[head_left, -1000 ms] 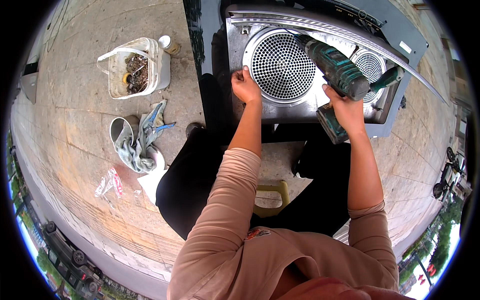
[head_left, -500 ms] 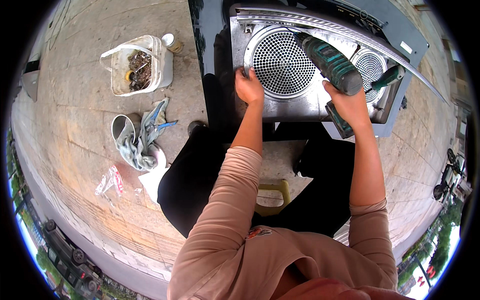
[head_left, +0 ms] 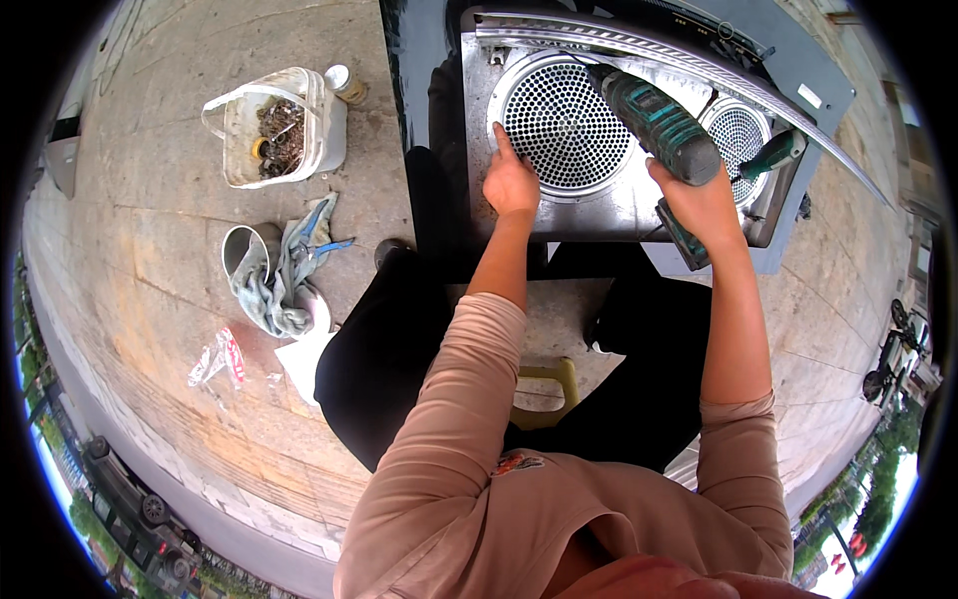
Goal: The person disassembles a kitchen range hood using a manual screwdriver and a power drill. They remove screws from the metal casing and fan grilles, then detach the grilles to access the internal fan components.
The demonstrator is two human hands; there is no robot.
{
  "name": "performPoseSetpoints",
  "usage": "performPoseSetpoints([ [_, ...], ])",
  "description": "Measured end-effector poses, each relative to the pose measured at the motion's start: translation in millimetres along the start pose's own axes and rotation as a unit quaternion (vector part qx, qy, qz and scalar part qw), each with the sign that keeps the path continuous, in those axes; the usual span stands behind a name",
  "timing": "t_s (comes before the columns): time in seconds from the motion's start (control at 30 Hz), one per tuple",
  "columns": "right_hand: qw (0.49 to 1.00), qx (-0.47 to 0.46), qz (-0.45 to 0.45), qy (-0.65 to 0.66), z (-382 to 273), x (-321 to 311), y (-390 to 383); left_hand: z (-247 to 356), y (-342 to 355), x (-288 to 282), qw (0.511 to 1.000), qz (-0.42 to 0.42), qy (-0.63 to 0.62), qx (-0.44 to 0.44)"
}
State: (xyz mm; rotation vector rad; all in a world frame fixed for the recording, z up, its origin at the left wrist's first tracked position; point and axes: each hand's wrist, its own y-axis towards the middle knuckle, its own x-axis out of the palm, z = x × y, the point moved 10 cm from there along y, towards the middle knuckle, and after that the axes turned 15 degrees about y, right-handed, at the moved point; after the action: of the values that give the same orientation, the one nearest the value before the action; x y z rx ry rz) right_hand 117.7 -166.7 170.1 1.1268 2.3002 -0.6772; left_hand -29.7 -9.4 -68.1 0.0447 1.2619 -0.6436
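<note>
A cordless drill (head_left: 659,125), dark green and black, is gripped by my right hand (head_left: 699,205) over the metal panel (head_left: 639,215) of what looks like a range hood. The drill's front end lies over the edge of the large round perforated grille (head_left: 569,125). My left hand (head_left: 511,185) holds nothing; its index finger points out to the grille's left rim while the other fingers curl in. Right of the drill is a smaller round grille (head_left: 736,130), partly covered by a screwdriver (head_left: 773,155) with a green-black handle. A curved metal strip (head_left: 689,65) runs along the far side.
On the paving at left stand a white bucket (head_left: 334,135) holding brownish debris, a small jar (head_left: 344,85), and a metal pot (head_left: 239,250) with a grey rag (head_left: 284,290). A plastic wrapper (head_left: 220,359) lies nearer. A yellowish stool (head_left: 559,384) shows between my legs.
My left hand has moved right from the panel's left edge onto the large grille's rim, its index finger now stretched out. The drill and right hand have barely moved.
</note>
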Motion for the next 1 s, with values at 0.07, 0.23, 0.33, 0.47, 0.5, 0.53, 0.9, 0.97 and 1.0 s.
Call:
performPoseSetpoints([
  [0.07, 1.0, 0.002, -0.004, -0.011, -3.9, -0.9, 2.1, -0.5, -0.3, 0.1, 1.0, 0.0, -0.001, 0.005],
  [0.23, 1.0, -0.006, -0.005, -0.01, -13.1, -2.5, 5.5, -2.0, 0.0, -0.3, 1.0, 0.02, -0.014, 0.018],
  [0.33, 0.999, -0.032, -0.007, -0.031, -7.1, -2.7, 10.5, -0.4, -0.5, -0.8, 0.998, 0.04, -0.007, 0.038],
  [0.47, 0.999, -0.022, -0.024, -0.03, -1.1, -1.1, 14.0, -1.2, -0.2, -0.4, 0.998, 0.038, -0.009, 0.039],
  [0.5, 0.999, -0.022, -0.022, -0.037, -1.2, -1.1, 13.9, -1.0, -0.5, -0.7, 0.998, 0.04, -0.011, 0.041],
  [0.53, 0.999, -0.022, -0.02, -0.043, -1.6, -0.6, 14.0, -1.4, -0.5, -1.0, 0.998, 0.041, -0.012, 0.041],
  [0.9, 0.999, -0.007, 0.027, 0.023, 32.5, -11.6, 1.0, 6.3, -5.4, -7.3, 0.999, 0.001, -0.052, 0.016],
  [0.97, 0.993, -0.025, 0.042, 0.109, 39.1, -13.8, -18.1, 7.8, -8.9, -21.5, 0.986, 0.074, -0.149, 0.019],
  [1.0, 0.992, 0.025, 0.042, 0.119, 47.1, -17.8, -30.0, 8.1, -7.0, -17.4, 0.967, 0.038, -0.252, 0.006],
])
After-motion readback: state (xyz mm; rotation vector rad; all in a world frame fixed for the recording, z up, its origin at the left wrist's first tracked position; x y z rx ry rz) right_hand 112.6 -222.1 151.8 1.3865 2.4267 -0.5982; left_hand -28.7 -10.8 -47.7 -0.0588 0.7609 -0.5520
